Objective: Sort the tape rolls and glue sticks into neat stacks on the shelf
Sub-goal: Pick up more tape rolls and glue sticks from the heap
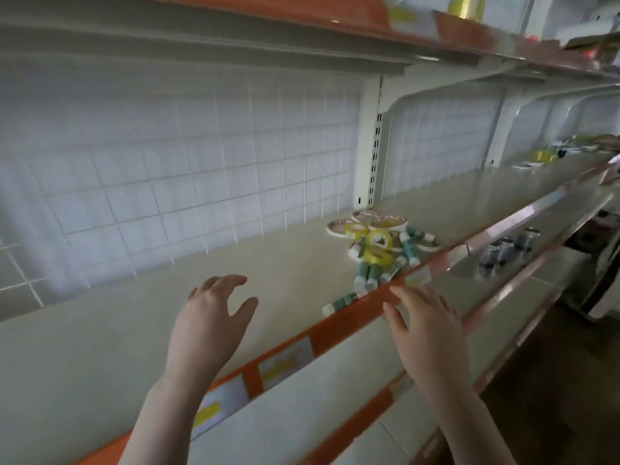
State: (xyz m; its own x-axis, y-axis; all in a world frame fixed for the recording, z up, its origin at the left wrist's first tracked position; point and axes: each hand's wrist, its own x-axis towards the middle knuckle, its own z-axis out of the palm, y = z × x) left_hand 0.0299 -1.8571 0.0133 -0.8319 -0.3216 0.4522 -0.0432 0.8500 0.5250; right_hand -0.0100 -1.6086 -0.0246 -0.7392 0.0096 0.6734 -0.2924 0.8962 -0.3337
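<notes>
Nearest the viewer, the person's left hand [209, 322] hovers over the bare shelf [100, 347], fingers [231, 281] spread and loosely bent, holding nothing; the posture suggests a reach toward the pile. The right hand [426, 325] is lower and to the right, in front of the orange shelf edge [349, 318], fingers apart and nearly straight, with at least the tips at that edge, probably to steady the body; it grips no item.

Just beyond the hands, a single glue stick [340, 303] lies against the front lip, apart from the rest. Farther along, green-and-white glue sticks [370, 275] lie jumbled near the lip, some partly under the yellow tape rolls [379, 245]. Behind these, flat white tape rolls [385, 220] overlap loosely beside the upright post [367, 142]. Nothing is yet stacked, so sorting appears not yet begun.

On the lower shelf to the right stand dark cans [503, 251]. Blurred goods occupy the far shelf end.
</notes>
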